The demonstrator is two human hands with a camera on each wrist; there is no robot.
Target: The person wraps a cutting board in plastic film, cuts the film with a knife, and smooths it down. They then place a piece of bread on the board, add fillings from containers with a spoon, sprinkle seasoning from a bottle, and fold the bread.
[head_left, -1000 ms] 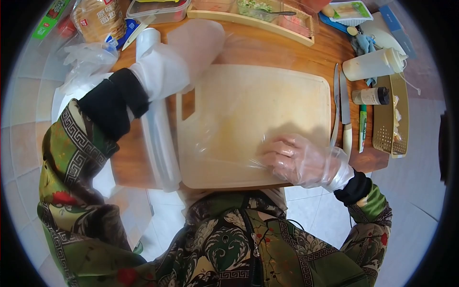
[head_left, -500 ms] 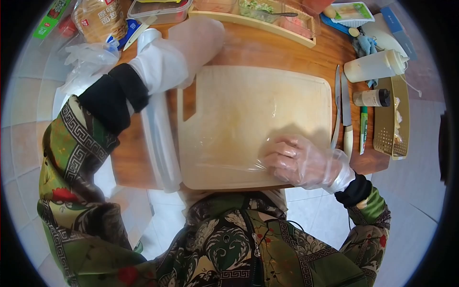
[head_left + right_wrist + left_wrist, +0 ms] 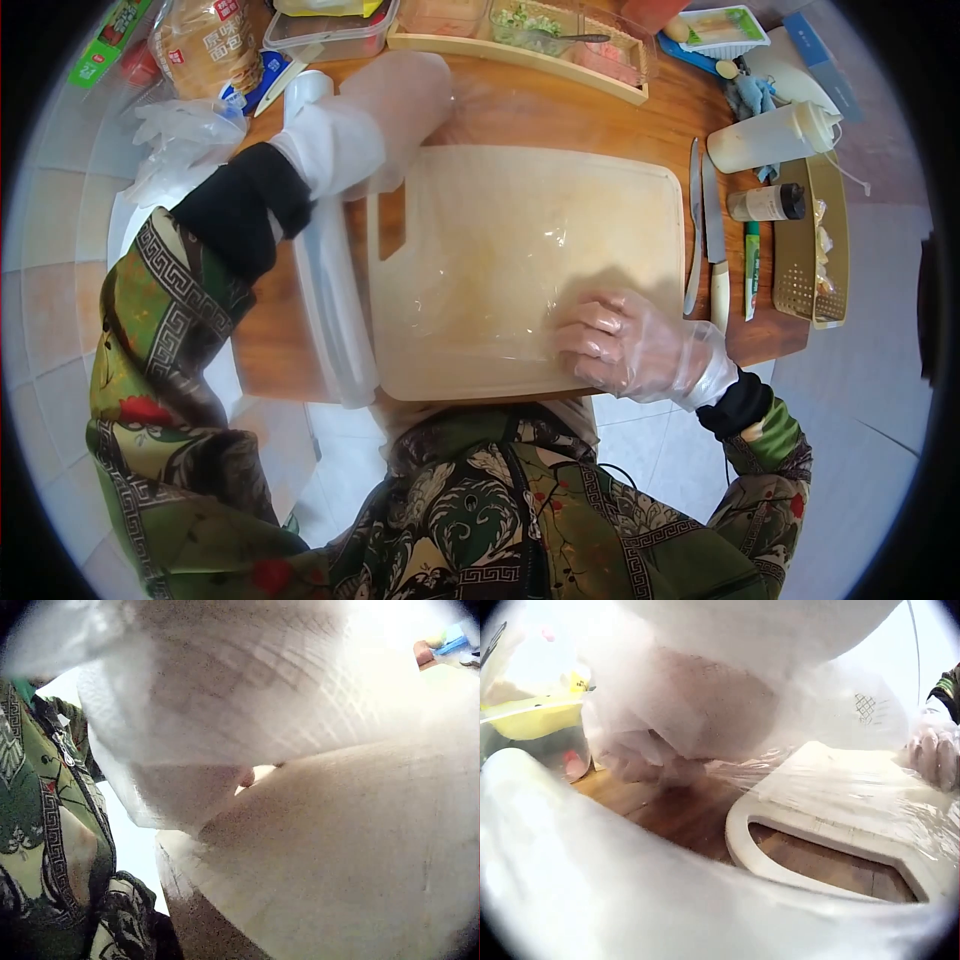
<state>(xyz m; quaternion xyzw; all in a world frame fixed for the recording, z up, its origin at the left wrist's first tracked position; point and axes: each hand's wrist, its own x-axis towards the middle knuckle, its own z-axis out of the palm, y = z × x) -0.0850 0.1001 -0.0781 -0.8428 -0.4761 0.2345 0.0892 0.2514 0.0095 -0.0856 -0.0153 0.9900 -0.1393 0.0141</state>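
Observation:
A pale cutting board (image 3: pixel 630 200) with a handle slot lies on the wooden table. Clear cling film (image 3: pixel 780 769) stretches over it, its glints catching the light. My gloved left hand (image 3: pixel 395 105) is at the board's far left corner; the left wrist view shows its bent fingers gripping the bunched film. At the board's near right, my gloved right hand (image 3: pixel 630 345) holds the film with curled fingers, the fingertips hidden underneath. A long white roll (image 3: pixel 340 310) lies along the board's left side, partly beneath the left forearm.
Two knives (image 3: pixel 714 220), a green tube (image 3: pixel 752 270), a shaker jar (image 3: pixel 765 203) and a squeeze bottle (image 3: pixel 770 138) lie right of the board, beside a tan basket (image 3: pixel 795 290). A wooden tray (image 3: pixel 600 82) with filled compartments stands behind. Bagged bread (image 3: pixel 215 50) is far left.
Both hands stay almost in place while the head view shifts slightly. Glints on the cling film over the board have moved and changed shape.

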